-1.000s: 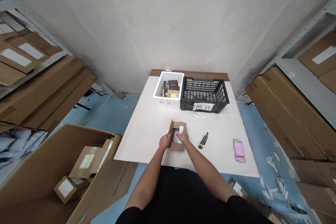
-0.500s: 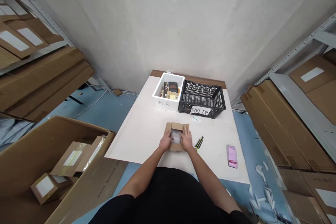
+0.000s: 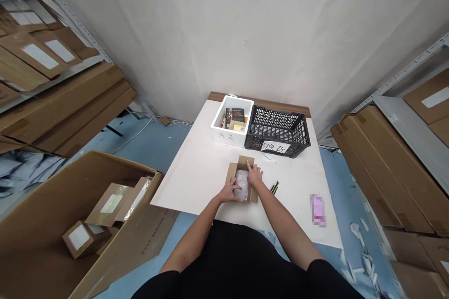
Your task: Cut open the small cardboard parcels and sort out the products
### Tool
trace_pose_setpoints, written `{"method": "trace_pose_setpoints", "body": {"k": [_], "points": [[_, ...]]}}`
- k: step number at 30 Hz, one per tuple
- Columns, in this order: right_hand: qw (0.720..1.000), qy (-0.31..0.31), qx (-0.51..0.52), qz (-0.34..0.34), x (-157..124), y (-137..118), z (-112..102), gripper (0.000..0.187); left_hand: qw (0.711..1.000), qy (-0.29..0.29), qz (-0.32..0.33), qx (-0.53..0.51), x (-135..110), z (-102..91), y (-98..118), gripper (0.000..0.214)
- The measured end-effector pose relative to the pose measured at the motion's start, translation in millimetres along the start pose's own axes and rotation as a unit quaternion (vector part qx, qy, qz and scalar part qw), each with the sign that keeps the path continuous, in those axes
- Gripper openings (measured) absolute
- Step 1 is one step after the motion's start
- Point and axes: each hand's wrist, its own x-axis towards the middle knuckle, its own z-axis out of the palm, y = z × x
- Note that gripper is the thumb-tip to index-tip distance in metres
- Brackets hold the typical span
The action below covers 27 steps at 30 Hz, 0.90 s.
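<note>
A small open cardboard box sits on the white table right in front of me. Inside it lies a pale item in clear wrapping. My left hand grips the box's near left edge, fingers curled around it. My right hand rests on the box's right side with fingers reaching over the far flap and onto the wrapped item.
A yellow-black utility knife lies just right of the box, a pink item further right. At the back stand a white bin with small boxes and a black crate. A large carton of parcels is on the left; shelves flank both sides.
My right hand has moved up from the box's near right side to its far flap. My left hand stays on the box's near left edge. The view has shifted slightly.
</note>
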Motion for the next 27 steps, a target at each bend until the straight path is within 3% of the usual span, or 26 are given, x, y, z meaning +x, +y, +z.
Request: {"method": "trace_pose_setpoints", "body": {"k": [2, 4, 8, 12, 14, 17, 20, 24, 27], "points": [[1.000, -0.019, 0.012, 0.021, 12, -5, 0, 0.093, 0.999, -0.001, 0.014, 0.033, -7, 4.9, -2, 0.083], [0.998, -0.050, 0.030, 0.029, 21, -7, -3, 0.091, 0.998, 0.015, 0.022, 0.063, -13, 10.7, -1, 0.079], [0.994, -0.088, 0.065, 0.022, 24, 0, -11, 0.094, 0.993, 0.097, 0.012, 0.068, -19, 22.6, 6, 0.078], [0.993, 0.070, 0.093, 0.000, 1, -1, -9, 0.092, 0.989, 0.131, -0.016, 0.060, -16, 27.0, 11, 0.061], [0.984, 0.129, 0.108, -0.057, -11, -9, 2, 0.082, 0.990, 0.121, -0.011, 0.065, -10, 25.7, 9, 0.045], [0.981, 0.084, 0.123, -0.121, -14, -24, 27, 0.068, 0.992, 0.102, -0.020, 0.070, 3, 19.9, 2, 0.026], [0.987, 0.019, 0.131, -0.091, 1, -32, 44, 0.070, 0.988, 0.079, -0.046, 0.124, 15, 7.8, 1, 0.020], [0.991, -0.037, 0.114, -0.057, 19, -40, 40, 0.076, 0.976, 0.070, -0.061, 0.198, 14, -12.8, 12, 0.012], [0.990, -0.067, 0.107, -0.056, 34, -51, 35, 0.076, 0.976, 0.073, -0.058, 0.197, 10, -25.0, 11, 0.010]]}}
